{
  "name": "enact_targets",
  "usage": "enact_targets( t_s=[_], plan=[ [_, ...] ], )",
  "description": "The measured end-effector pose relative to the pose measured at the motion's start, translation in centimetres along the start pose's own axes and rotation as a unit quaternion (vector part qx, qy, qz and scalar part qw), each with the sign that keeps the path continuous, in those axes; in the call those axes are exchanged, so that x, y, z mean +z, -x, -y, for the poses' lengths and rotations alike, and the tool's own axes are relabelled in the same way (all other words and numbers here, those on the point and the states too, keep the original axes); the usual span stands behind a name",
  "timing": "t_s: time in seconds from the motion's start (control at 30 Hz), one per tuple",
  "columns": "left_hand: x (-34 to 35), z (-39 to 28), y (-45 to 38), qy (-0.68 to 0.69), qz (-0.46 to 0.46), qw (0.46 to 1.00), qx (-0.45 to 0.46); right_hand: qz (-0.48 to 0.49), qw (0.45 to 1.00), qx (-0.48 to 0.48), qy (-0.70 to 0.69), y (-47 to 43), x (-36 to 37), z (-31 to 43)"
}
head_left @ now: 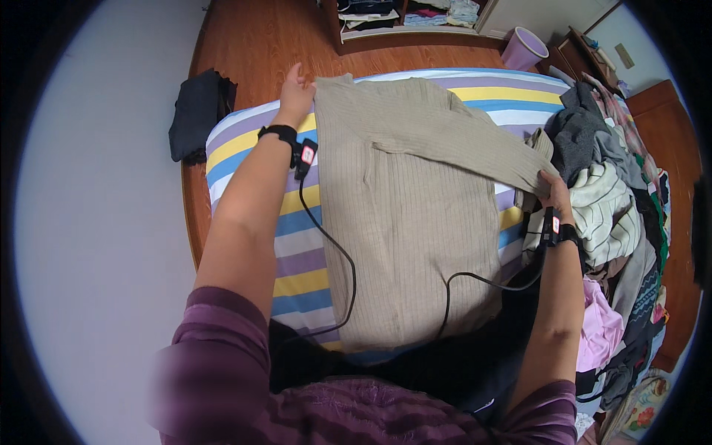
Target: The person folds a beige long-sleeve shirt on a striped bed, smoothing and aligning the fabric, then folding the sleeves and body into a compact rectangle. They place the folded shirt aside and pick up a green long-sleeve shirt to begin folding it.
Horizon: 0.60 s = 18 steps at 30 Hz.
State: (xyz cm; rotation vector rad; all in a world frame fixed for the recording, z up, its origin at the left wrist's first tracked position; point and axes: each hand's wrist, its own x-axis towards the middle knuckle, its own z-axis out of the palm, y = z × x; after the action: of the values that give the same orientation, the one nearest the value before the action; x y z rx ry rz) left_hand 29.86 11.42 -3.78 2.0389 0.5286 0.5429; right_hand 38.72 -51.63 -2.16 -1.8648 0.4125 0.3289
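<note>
A beige ribbed knit top (pixel 423 222) lies spread out before me, its lower end towards my lap. One sleeve (pixel 456 147) is laid across the upper part and slants down to the right. My right hand (pixel 556 194) grips this sleeve near its cuff. At the far left corner of the top is my left hand (pixel 297 92), right beside the fabric edge; whether its fingers pinch the cloth is unclear. Both wrists wear black straps with small devices and cables, which trail over the knit.
The top rests on a striped bed sheet (pixel 300 283). A heap of mixed clothes (pixel 606 211) lines the right side, against a wooden headboard (pixel 667 233). Dark folded clothes (pixel 194 114) lie at the left by the wall. Beyond stand an open wardrobe (pixel 411 39) and a purple bin (pixel 524 49).
</note>
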Motion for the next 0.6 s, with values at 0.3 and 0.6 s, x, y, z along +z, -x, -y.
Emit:
enact_targets(
  t_s=[0.3, 0.6],
  plan=[
    [1.4, -4.5, 16.7, -0.288, 0.196, 0.882, 0.316, -0.069, 0.989, -0.113, 0.072, 4.0, 2.9, 9.3],
    [-3.4, -5.7, 13.7, 0.338, 0.275, 0.868, -0.239, 0.468, 0.784, -0.392, 0.114, 34.3, 16.4, 11.9]
  ],
)
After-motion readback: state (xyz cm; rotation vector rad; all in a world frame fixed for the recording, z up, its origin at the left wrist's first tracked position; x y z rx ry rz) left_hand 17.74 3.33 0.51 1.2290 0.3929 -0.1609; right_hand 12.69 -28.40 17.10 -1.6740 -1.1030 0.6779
